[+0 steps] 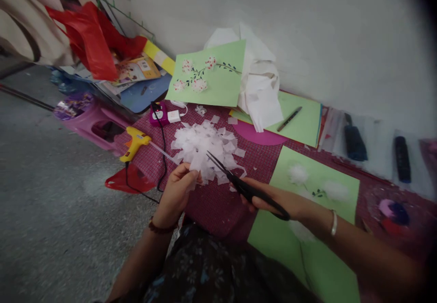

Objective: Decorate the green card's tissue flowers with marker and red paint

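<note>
My left hand [180, 188] pinches a strip of thin white paper [195, 163] between thumb and fingers. In my right hand [264, 196] are black-handled scissors [243, 185], their narrow blades pointing up and left toward the strip, slightly parted and apart from it. Just beyond both hands lies a heap of small white paper squares [213, 141] on the dark red checked tablecloth [218, 207]. Partly under my right forearm is a green sheet [273, 234] with white fluffy flowers and dark leaves.
A yellow glue gun [134, 143] with a cable sits left of the heap, near a purple box [159, 114]. Behind stand a green flower picture [208, 73] and crumpled white paper [261, 82]. A dark pen [289, 118] lies on green sheets; plastic bags [375, 143] lie right.
</note>
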Tool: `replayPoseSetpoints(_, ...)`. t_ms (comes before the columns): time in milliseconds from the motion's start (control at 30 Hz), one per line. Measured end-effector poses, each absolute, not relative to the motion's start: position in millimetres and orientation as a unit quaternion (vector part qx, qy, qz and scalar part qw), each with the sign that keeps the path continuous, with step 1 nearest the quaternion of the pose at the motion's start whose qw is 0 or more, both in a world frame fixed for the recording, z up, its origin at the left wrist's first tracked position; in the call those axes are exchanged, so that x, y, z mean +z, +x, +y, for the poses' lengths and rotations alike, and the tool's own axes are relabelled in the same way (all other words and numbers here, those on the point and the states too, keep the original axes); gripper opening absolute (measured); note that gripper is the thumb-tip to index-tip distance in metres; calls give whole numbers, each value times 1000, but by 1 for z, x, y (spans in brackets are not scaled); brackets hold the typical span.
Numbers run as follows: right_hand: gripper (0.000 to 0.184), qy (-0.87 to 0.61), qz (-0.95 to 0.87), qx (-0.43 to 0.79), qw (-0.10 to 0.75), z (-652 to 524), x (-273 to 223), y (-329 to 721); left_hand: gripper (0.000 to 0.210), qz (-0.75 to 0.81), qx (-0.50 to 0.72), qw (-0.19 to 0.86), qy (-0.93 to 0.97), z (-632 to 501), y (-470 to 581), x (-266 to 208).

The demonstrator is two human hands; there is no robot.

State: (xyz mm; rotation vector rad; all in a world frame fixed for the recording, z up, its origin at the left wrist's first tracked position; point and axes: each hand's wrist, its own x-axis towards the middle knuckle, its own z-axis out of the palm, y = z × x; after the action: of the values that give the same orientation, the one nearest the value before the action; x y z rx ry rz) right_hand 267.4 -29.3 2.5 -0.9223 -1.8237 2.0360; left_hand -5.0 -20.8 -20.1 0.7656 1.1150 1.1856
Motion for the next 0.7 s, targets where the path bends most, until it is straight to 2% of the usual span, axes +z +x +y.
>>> replayPoseSetpoints(167,71,-328,-635,690,116,-35,2,271,16,514,522,571,370,-19,-6,-15)
replayPoseSetpoints(467,74,-343,-647,674,90,-28,8,258,16,510,449,605,416,-23,-3,-16)
replayPoseSetpoints(700,62,-352,-589,718,116,-30,4,255,13,505,443,606,425,-22,-2,-17)
